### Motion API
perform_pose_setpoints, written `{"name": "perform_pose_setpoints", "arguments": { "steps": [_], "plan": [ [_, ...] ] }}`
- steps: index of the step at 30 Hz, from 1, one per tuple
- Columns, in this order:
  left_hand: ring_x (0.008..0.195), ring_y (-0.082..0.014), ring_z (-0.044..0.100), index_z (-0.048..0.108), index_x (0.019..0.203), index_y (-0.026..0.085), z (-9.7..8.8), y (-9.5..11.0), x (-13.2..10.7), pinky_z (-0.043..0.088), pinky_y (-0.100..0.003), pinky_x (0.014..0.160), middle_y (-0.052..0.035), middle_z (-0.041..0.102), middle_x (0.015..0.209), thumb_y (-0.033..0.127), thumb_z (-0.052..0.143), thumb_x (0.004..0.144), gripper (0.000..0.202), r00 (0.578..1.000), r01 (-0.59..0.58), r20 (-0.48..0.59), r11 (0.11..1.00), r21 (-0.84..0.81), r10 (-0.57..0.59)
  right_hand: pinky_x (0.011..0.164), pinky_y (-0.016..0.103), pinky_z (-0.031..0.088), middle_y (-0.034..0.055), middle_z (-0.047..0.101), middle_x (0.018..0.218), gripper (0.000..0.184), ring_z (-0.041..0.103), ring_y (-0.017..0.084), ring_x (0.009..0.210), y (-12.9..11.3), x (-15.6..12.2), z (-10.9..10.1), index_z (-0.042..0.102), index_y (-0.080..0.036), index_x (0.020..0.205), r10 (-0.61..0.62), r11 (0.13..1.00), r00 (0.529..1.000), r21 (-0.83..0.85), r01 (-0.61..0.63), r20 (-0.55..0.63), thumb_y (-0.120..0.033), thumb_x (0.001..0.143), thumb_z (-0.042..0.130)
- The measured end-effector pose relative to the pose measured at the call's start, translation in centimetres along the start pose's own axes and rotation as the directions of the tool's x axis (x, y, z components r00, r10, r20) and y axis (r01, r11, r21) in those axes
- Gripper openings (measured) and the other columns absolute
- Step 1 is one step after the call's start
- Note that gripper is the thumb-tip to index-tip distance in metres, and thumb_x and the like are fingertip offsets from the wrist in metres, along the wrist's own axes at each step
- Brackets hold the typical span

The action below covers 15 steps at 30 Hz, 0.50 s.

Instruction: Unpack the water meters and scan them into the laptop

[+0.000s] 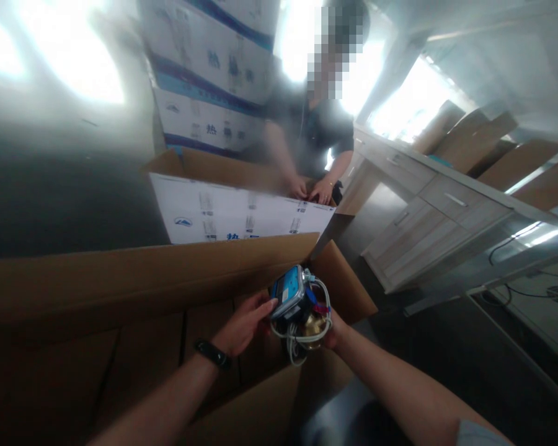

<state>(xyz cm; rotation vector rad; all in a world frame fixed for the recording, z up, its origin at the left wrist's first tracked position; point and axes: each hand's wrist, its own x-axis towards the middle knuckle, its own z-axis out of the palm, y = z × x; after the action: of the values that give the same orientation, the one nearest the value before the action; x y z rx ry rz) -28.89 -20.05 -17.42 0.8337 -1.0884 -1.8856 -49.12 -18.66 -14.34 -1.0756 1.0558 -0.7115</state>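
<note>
Between my two hands is a heat meter (pixel 289 291) with a blue-faced display housing, a brass body and coiled pale cables. My left hand (pixel 244 325), with a black band on its wrist, grips the housing's left side, thumb on top near the display. The brass body's right side is held by my right hand (pixel 337 331), whose fingers are mostly hidden behind the meter and cables. The meter is tilted above an open cardboard box (pixel 134 272), near its right end. Dark brown smaller boxes (pixel 144 353) stand in rows inside it.
Beyond my box stands a second open white carton (pixel 242 210). A co-worker (pixel 307 130) leans over it, both hands at its right end. Stacked white-and-blue cartons (pixel 209 87) rise behind. To the right is a drawer bench (pixel 428 217) bearing open cardboard boxes (pixel 483 136).
</note>
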Motion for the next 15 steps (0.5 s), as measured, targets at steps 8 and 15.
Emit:
{"name": "perform_pose_setpoints", "arguments": {
  "steps": [8,15],
  "plan": [
    [0.067,-0.0121,0.05,0.052,0.097,0.013,0.3,0.6,-0.4,0.043,-0.019,0.049,-0.0029,0.05,0.081,0.049,0.062,0.083,0.04,1.0,-0.017,0.014,1.0,0.006,0.017,0.082,0.03,0.049,0.0112,0.069,0.087,0.038,0.064,0.018,0.079,1.3,0.5,-0.8,0.065,-0.01,0.09,0.235,0.829,0.972,0.524,-0.197,-0.006,-0.031,0.091,0.033],
    [0.065,-0.0114,0.049,0.051,0.096,0.013,0.3,0.6,-0.5,0.043,-0.018,0.049,-0.0023,0.051,0.078,0.05,0.064,0.081,0.042,1.0,0.006,-0.005,1.0,-0.003,-0.006,0.084,0.031,0.047,0.0135,0.068,0.096,0.04,0.063,0.019,0.089,1.6,0.7,-0.7,0.062,-0.009,0.095,0.178,0.848,0.981,0.495,-0.189,0.071,-0.032,0.091,0.03]
  ]
}}
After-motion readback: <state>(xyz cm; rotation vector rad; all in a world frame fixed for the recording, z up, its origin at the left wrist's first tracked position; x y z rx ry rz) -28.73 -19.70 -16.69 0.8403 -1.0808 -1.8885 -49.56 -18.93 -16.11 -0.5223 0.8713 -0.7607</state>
